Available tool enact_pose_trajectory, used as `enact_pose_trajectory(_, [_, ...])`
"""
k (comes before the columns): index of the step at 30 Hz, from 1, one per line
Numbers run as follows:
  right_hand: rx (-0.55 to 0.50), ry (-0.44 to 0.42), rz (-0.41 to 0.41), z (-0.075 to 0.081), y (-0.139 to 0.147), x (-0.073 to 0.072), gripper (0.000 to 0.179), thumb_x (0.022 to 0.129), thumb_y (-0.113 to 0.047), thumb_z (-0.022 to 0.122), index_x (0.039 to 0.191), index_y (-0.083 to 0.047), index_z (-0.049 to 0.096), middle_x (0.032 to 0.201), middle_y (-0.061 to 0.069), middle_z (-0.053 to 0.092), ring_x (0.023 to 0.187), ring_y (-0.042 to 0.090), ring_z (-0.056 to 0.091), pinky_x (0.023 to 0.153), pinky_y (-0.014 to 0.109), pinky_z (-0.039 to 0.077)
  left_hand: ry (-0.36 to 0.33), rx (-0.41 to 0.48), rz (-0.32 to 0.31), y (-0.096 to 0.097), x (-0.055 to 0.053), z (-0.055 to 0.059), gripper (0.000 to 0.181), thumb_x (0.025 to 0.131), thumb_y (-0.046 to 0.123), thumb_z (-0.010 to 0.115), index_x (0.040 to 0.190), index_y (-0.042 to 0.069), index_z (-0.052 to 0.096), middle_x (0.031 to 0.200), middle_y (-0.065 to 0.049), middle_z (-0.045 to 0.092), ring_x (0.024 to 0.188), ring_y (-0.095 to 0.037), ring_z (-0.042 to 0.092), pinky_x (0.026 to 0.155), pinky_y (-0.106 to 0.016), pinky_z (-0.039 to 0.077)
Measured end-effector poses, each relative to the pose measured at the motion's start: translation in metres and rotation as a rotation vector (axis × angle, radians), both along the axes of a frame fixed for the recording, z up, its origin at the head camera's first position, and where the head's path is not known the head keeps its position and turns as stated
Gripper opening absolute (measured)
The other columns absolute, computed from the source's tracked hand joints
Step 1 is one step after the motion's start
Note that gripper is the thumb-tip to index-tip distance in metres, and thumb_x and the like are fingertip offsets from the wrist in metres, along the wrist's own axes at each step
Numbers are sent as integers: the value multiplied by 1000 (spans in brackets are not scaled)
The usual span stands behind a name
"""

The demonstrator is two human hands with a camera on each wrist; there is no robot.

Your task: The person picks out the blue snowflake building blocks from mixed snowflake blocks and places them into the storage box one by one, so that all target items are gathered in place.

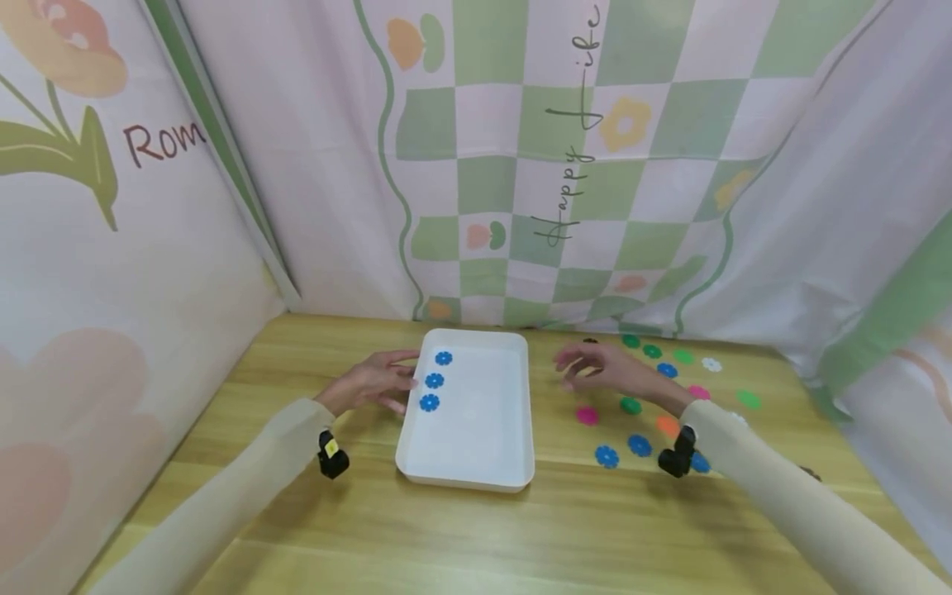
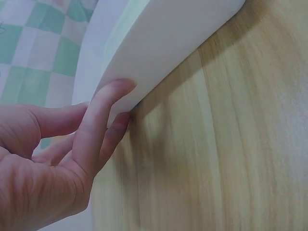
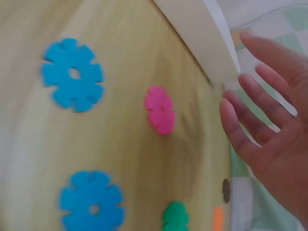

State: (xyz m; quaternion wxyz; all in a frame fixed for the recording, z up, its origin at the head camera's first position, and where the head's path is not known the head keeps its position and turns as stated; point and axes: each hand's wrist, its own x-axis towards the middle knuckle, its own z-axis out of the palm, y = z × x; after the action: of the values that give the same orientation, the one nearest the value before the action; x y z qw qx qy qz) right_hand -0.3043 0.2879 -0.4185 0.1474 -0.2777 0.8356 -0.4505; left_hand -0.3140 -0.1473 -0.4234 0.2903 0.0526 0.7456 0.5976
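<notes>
A shallow white tray (image 1: 483, 413) lies on the wooden table with three blue flower-shaped discs (image 1: 435, 380) in a column along its left side. At that side my left hand (image 1: 372, 380) holds the tray's edge. In the left wrist view, one fingertip (image 2: 124, 85) presses the outer wall while another finger reaches the rim. My right hand (image 1: 606, 369) hovers to the right of the tray, fingers spread and slightly bent, nothing between them. Below it on the table is a pink notched disc (image 3: 160, 110), with a blue disc (image 3: 73, 75) nearby in the right wrist view.
Several loose discs lie scattered right of the tray, among them a green one (image 1: 630, 406), an orange one (image 1: 668, 426), and a white one (image 1: 711, 364). A patterned curtain (image 1: 550, 190) hangs along the table's back edge, with another fabric wall (image 1: 186, 273) at left.
</notes>
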Motion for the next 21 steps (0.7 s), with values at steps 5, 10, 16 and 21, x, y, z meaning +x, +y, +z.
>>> enact_pose_trajectory(5, [76, -72, 64, -6, 17, 14, 55, 99, -16, 74, 147, 1, 53, 144, 25, 58, 132, 47, 56, 106, 30, 57, 3, 12, -4, -2, 0, -1, 72, 103, 0, 60, 166, 8, 26, 162, -30, 38, 122, -41, 67, 78, -37, 68])
enact_pose_trajectory(10, [109, -90, 94, -9, 33, 29, 55, 99, -15, 73, 149, -2, 52, 148, 23, 57, 134, 44, 55, 109, 31, 55, 3, 5, 0, -2, -1, 1, 71, 103, 0, 60, 166, 9, 27, 163, -29, 38, 120, -39, 69, 77, -37, 68])
enact_pose_trajectory(16, [96, -118, 147, -10, 42, 44, 50, 98, -10, 73, 144, -1, 55, 142, 20, 61, 127, 40, 58, 105, 33, 57, 0, -1, 2, -2, -1, 0, 71, 104, 0, 60, 166, 9, 27, 162, -29, 38, 121, -39, 68, 78, -37, 68])
enact_pose_trajectory(21, [136, -119, 158, -18, 46, 51, 54, 95, -15, 78, 145, -10, 58, 139, 9, 64, 127, 26, 59, 107, 26, 53, 3, -12, 8, 0, 1, 0, 71, 103, 0, 60, 166, 10, 28, 162, -29, 38, 122, -40, 67, 79, -38, 68])
